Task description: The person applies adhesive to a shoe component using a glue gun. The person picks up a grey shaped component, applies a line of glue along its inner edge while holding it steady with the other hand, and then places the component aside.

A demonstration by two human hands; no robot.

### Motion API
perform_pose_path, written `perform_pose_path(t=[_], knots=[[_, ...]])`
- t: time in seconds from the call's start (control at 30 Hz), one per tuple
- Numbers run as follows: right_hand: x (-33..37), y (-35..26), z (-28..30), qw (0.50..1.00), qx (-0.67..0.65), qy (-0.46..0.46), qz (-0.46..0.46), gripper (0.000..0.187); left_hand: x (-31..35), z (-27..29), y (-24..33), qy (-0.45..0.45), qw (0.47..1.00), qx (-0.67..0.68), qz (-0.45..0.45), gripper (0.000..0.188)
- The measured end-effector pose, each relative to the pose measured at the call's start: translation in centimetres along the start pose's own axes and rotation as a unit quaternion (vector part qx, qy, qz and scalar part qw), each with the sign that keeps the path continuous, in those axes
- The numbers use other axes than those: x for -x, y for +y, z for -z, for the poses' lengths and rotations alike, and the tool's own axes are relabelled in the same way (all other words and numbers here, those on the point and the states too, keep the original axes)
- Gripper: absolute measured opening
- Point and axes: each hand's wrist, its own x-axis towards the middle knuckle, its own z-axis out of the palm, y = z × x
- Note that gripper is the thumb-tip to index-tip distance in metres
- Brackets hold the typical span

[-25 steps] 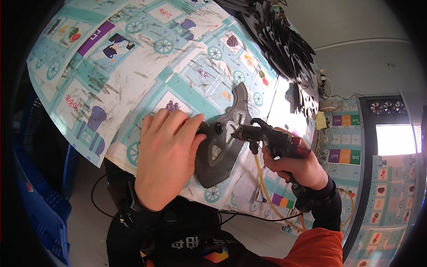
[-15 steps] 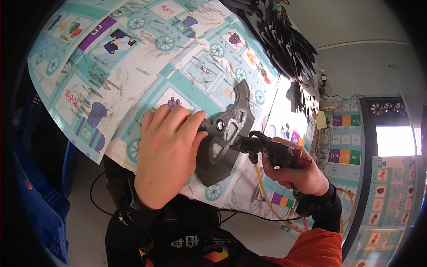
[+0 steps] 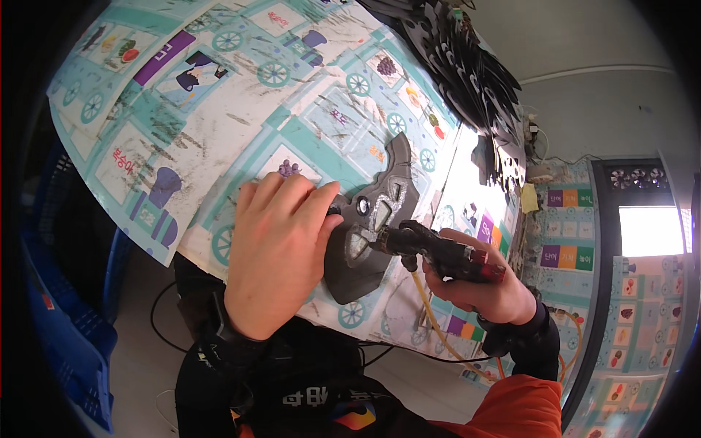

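Observation:
A flat, dark grey curved piece (image 3: 352, 274) with several cut-outs lies on the paper-covered table. Shiny silvery streaks run round its cut-outs, and a small round black part sits above them. My left hand (image 3: 274, 255) holds the piece by its left edge, thumb and forefinger closed there; the other fingers rest toward the table sheet. Gripped in my right hand (image 3: 489, 292) is a black spray gun (image 3: 434, 252) with a red rear end. Its nozzle points left, close over the lower cut-outs. Whether it touches the piece I cannot tell. A yellowish hose (image 3: 426, 299) hangs from the gun.
The table sheet (image 3: 241, 128) has printed pictures and dark smears. A heap of dark grey cut pieces (image 3: 467, 73) lies along the far right edge. Blue plastic crates (image 3: 69, 343) stand at the left below the table. Black cables (image 3: 409, 355) run along the near edge.
My right hand has brought the spray gun slightly left and nearer to me, its nozzle over the lower cut-outs. My left hand keeps its hold on the piece.

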Motion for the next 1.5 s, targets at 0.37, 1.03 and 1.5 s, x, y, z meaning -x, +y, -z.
perform_pose_path(t=[0.37, 1.03, 1.5], knots=[[2.3, 1.0, 2.7, 0.993, -0.045, -0.018, 0.105, 0.082, 0.8, -0.8, -0.7, 0.022, 0.999, 0.025, -0.018, 0.031], [-1.0, 23.5, 8.4, 0.852, 0.359, 0.359, 0.128, 0.072, -2.4, 23.2, -13.3, 0.184, 0.972, 0.037, 0.144, 0.023], [2.3, 18.6, 7.9, 0.885, 0.304, 0.321, 0.148, 0.065, -18.2, 30.6, -33.5, 0.087, 0.895, -0.410, 0.151, 0.033]])
